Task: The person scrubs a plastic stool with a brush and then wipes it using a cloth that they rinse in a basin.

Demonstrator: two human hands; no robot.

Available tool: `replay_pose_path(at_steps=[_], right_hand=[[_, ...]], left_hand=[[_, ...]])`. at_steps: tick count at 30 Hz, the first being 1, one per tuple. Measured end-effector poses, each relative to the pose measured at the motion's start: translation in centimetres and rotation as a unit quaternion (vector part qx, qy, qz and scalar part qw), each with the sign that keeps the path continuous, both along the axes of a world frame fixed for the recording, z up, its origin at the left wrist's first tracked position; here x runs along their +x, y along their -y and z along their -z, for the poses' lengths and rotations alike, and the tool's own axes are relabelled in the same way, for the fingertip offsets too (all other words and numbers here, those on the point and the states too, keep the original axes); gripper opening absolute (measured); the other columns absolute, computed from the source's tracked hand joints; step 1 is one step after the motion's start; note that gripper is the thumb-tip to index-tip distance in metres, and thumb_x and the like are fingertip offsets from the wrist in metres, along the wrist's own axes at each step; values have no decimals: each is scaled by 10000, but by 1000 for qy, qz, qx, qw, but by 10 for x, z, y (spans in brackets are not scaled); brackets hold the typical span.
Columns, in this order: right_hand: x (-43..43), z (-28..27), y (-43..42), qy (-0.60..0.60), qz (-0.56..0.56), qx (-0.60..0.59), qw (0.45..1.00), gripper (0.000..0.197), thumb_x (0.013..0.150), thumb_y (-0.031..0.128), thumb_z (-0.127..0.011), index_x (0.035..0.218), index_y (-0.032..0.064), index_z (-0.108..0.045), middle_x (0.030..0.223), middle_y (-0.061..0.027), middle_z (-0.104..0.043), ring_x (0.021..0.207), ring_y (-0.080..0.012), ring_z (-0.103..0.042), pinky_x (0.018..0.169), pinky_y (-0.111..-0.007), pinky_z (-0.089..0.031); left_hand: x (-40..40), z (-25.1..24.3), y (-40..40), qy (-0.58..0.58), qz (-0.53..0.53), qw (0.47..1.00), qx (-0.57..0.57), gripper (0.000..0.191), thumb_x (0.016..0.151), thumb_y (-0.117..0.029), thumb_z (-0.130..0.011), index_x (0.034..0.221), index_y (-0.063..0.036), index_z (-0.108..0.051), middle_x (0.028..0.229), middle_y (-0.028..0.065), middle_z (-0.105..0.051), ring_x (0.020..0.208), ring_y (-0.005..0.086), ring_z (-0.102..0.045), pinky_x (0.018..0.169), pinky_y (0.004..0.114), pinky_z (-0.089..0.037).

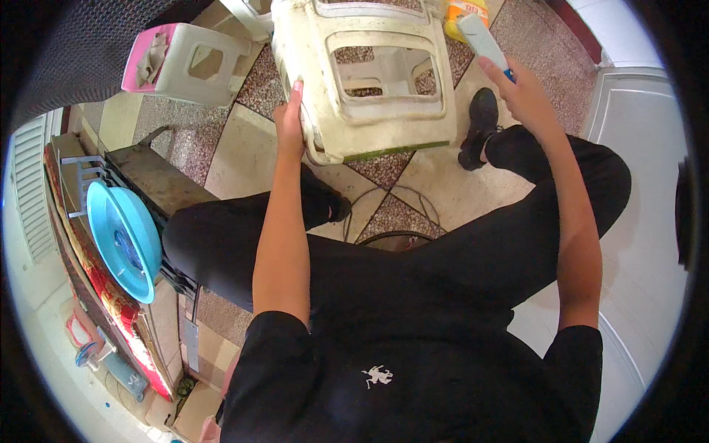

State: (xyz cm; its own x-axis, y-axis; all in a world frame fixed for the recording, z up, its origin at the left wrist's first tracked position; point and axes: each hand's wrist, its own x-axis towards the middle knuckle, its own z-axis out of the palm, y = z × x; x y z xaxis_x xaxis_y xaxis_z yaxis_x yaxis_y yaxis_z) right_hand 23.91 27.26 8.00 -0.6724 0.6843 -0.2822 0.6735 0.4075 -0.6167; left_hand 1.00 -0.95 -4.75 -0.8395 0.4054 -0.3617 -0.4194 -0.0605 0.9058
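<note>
A yellowed white plastic stool (388,127) lies tipped on the tiled floor in front of me, with a side and its square opening facing up. My left hand (289,124) grips its left edge, the thumb on top. Along the stool's near edge runs a green strip (396,151). In my right hand (523,99), raised beyond the stool's right side, is a flat pale tool (482,40) with a blue part near the fingers. It may be a brush; its underside is hidden. The tool is apart from the stool.
A pink-topped white stool (205,66) with a grey cloth (153,60) on it lies at the far left. A yellow bottle (457,37) stands behind the tool. A blue basin (149,221) rests left of my knee, near a dark bench (158,174). A cable loops on the floor.
</note>
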Motion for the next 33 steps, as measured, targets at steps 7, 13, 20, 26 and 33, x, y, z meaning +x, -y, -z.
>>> replay_pose_path(at_steps=[7,13,20,26,33], right_hand=[[-6,1,5,-26,-51,25,998,621,903,600,-550,1065,7,-639,763,-91,-582,702,-206,-553,683,-338,-437],[-4,7,4,-25,-57,36,997,600,915,575,-554,1062,-1,-632,848,-131,-636,774,-249,-605,724,-346,-462],[4,58,-5,-1,-43,110,993,644,925,572,-531,1121,-41,-551,894,-220,-649,856,-331,-650,763,-420,-486],[-48,94,42,39,6,1,999,654,938,570,-482,1057,-72,-534,944,-263,-650,918,-408,-643,804,-476,-487],[-115,152,105,11,89,78,993,548,989,437,-429,1051,-97,-539,970,-317,-636,932,-444,-635,839,-520,-482]], left_hand=[[-10,30,7,-30,37,994,-98,486,863,-401,-715,587,-13,-620,591,28,-583,520,96,-497,519,255,-391],[-19,-6,-14,-79,110,973,-190,516,875,-474,-678,894,42,-663,803,73,-638,715,145,-576,636,290,-468],[-18,25,-13,-172,155,947,-222,696,744,-411,-822,1179,62,-555,1078,155,-640,926,219,-631,815,332,-506],[-5,84,8,-150,40,946,-284,830,665,-439,-853,1177,115,-509,1130,220,-620,1015,303,-609,896,373,-466],[53,85,-20,-104,-59,946,-300,871,709,-455,-817,1268,102,-450,1230,210,-573,1097,296,-565,948,371,-433]])
